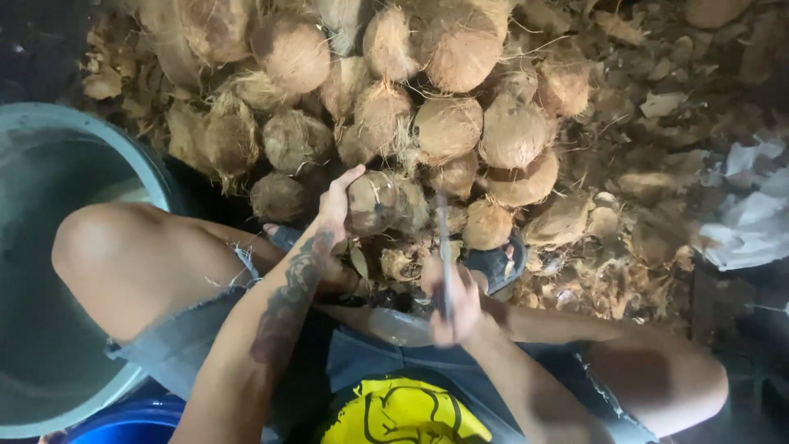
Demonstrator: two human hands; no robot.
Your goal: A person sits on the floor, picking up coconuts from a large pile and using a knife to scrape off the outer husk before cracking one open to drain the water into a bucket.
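My left hand (335, 205) reaches forward and grips a brown husked coconut (374, 201) at the near edge of a big heap of coconuts (448, 123). My right hand (450, 308) sits closer to my body, closed around the handle of a long knife (443, 238) whose blade points up toward the held coconut. The blade is blurred. I sit with knees spread, and my sandalled feet rest at the foot of the heap.
A large grey-green tub (90, 131) stands at the left beside my knee, with a blue container (131, 423) below it. Husk scraps and shell pieces (608, 279) litter the ground to the right. White cloth or sacking (752, 214) lies at the right edge.
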